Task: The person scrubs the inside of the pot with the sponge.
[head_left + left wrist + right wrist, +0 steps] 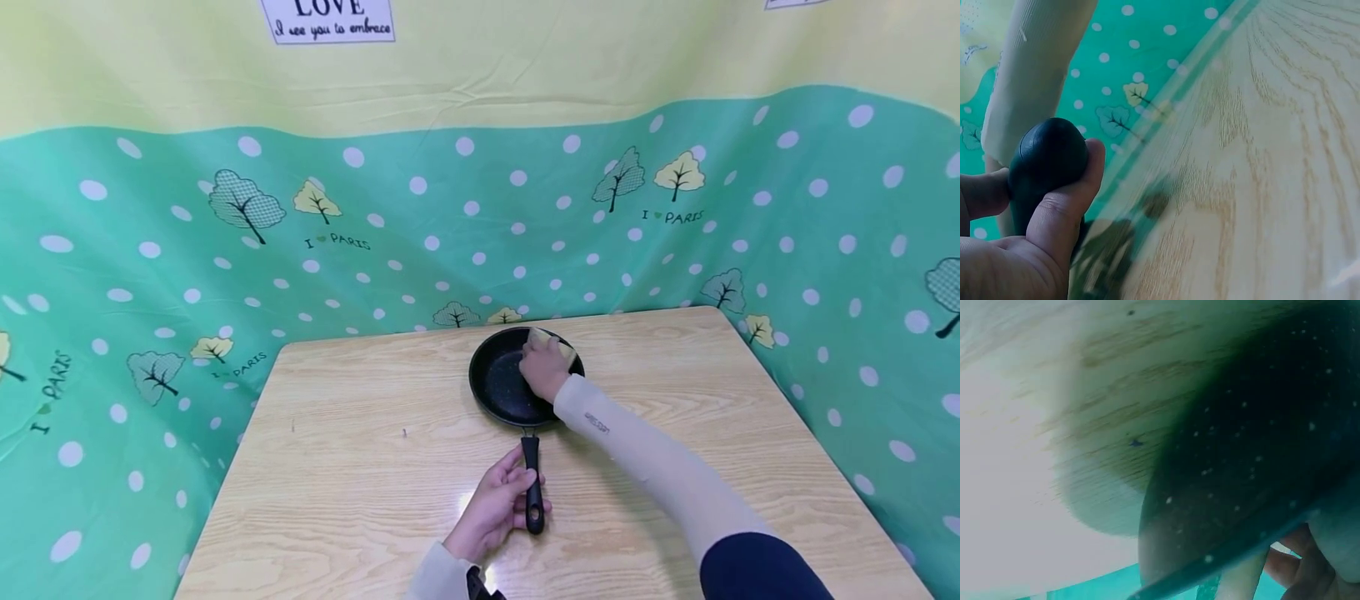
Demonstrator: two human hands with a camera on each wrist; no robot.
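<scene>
A black frying pan lies near the back edge of the wooden table, its handle pointing toward me. My left hand grips that handle, thumb on top and fingers beneath; up close in the left wrist view the dark handle end sits between thumb and fingers. Over the right side of the pan, my right hand holds a pale yellow sponge-like pad against the inner wall. Pale specks dot the pan's dark surface in the right wrist view, where the right fingers are partly hidden.
The light wooden table extends to both sides of the pan. A green and yellow patterned curtain hangs along its back and sides. My right forearm in a pale sleeve reaches across the table's right half.
</scene>
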